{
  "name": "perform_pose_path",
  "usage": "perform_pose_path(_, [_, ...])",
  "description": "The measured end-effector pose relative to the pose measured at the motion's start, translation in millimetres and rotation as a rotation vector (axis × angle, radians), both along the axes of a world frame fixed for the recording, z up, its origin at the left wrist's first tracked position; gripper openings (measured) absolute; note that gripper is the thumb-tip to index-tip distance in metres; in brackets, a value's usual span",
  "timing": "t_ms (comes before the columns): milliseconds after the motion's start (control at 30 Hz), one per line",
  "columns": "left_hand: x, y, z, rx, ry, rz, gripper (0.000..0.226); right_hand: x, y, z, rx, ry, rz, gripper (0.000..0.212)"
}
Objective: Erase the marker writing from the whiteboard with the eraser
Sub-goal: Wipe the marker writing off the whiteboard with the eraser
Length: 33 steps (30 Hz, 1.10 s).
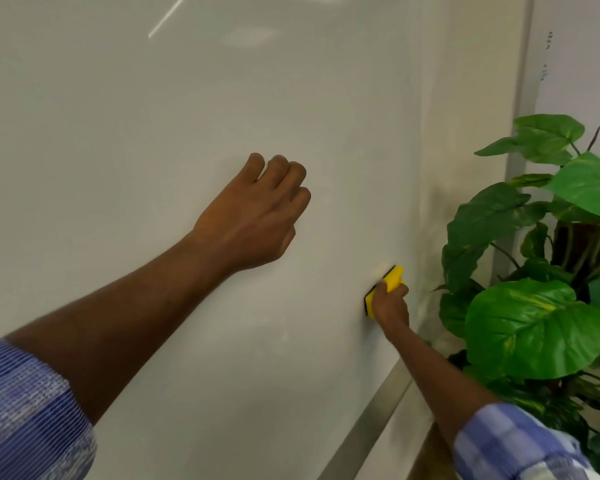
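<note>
The whiteboard fills most of the view, and I see no marker writing on its visible surface. My right hand grips a yellow eraser with a black felt face, pressed flat against the board near its lower right part. My left hand rests against the board's middle, fingers curled into a loose fist, nothing in it.
A metal frame runs along the board's bottom edge and up its right side. A large green-leafed plant stands close to the right of the board, just beyond my right forearm. Small faint marks show on the wall at upper right.
</note>
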<state>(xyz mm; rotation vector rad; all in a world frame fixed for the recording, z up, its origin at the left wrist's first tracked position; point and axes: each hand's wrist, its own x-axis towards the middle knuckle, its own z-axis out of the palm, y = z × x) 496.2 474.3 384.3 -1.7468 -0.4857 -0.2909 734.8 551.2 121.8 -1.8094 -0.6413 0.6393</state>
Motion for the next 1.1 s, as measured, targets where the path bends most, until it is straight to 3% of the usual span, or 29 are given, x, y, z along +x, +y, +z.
perform_pose_path(100, [-1,0,1,-0.007,0.003,0.002,0.023,-6,4,44,0.072,-0.042,-0.012,0.067])
perform_pose_path(233, [-2,1,2,-0.02,-0.008,-0.011,0.024,-48,-16,92,0.453,-0.457,0.024,0.067])
perform_pose_path(367, [-1,2,3,-0.029,-0.002,-0.033,0.024,-41,-17,103,0.559,-0.632,0.027,0.065])
perform_pose_path(433, [1,1,4,-0.007,0.003,-0.027,0.023,-23,-14,86,0.492,-0.532,0.052,0.064])
perform_pose_path(667, [-2,4,0,-0.026,0.02,-0.04,0.021,-30,-41,-80,-0.172,0.371,0.17,0.066])
perform_pose_path(767, [0,4,-3,-0.008,0.024,-0.046,0.022,-52,-49,-95,-0.227,0.518,0.096,0.032])
perform_pose_path(833, [-1,3,-3,-0.015,0.026,-0.042,0.021,-51,-37,-68,-0.112,0.573,0.043,0.037])
perform_pose_path(933, [-2,3,-3,-0.026,0.026,-0.056,0.019,-38,-17,-1,-0.028,0.332,0.002,0.068])
perform_pose_path(1100, [-2,5,-3,-0.066,0.003,-0.067,0.021,-52,-16,105,0.344,-0.326,-0.036,0.068])
